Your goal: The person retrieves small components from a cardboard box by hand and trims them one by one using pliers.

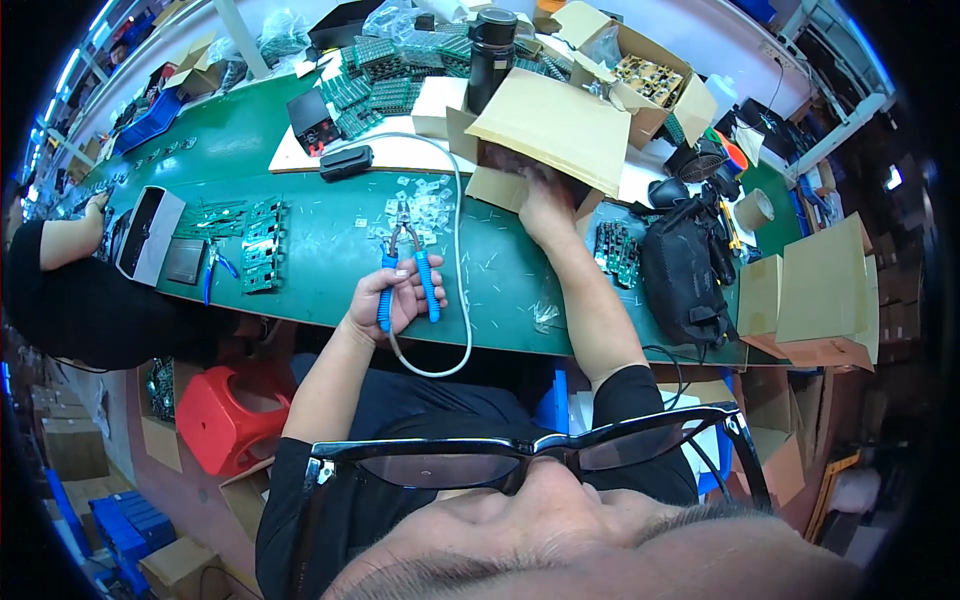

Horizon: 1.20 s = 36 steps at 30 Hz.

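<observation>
My left hand (pixel 402 299) is closed around a pair of pliers with blue grips (pixel 428 290), jaws pointing away from me. A pile of small clear and whitish pieces (pixel 425 208) lies around the jaws. A grey cable (pixel 461 250) loops over the table and comes down beside the left hand. My right hand (pixel 545 208) reaches into the opening of a tilted cardboard box (pixel 550 120). Its fingers are hidden inside, so I cannot see whether they hold anything.
Green circuit boards (pixel 263 245) and blue-handled pliers (pixel 221 272) lie to the left, near another person's hand (pixel 94 222). A black flask (pixel 491 60) stands behind the box. At right are a black bag (pixel 685 270) and an open carton (pixel 825 295). A red stool (pixel 230 420) is below.
</observation>
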Available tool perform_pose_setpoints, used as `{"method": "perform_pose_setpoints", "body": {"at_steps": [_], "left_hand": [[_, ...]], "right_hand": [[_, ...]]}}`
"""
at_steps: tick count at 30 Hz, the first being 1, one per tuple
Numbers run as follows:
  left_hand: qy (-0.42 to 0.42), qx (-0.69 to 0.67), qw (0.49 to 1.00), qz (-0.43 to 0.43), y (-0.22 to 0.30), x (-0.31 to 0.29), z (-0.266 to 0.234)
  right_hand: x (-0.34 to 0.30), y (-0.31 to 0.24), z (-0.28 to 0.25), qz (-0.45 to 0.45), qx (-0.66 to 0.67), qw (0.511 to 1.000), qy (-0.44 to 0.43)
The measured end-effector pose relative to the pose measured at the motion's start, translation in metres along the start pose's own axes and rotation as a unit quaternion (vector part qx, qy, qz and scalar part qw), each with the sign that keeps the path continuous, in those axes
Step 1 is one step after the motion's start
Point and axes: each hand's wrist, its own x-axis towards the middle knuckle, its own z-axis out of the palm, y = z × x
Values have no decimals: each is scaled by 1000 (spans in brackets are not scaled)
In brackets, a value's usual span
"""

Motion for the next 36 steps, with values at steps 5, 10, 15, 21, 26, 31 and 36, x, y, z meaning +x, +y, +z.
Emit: {"method": "perform_pose_setpoints", "body": {"at_steps": [5, 10, 15, 21, 26, 31, 36], "left_hand": [[9, 14, 1000, -11, 1, -3, -3], [3, 20, 1000, -15, 0, -3, -3], [-3, 22, 1000, -11, 0, -2, -4], [15, 11, 1000, -2, 1, -3, -5], [7, 9, 1000, 6, -1, -3, -4], [27, 37, 999, 23, -6, -6, 1], [140, 182, 973, 9, -7, -14, 42]], "right_hand": [[0, 1, 5, 8, -56, 998, 5], [-1, 8, 8, 21, -50, 999, -5], [5, 11, 14, 31, -36, 998, 44], [8, 4, 9, 61, -61, 996, 7], [-2, -12, -2, 26, -37, 994, 98], [-13, -25, -5, -8, 354, 935, 21], [-30, -53, 4, 55, 641, 737, -207]]}}
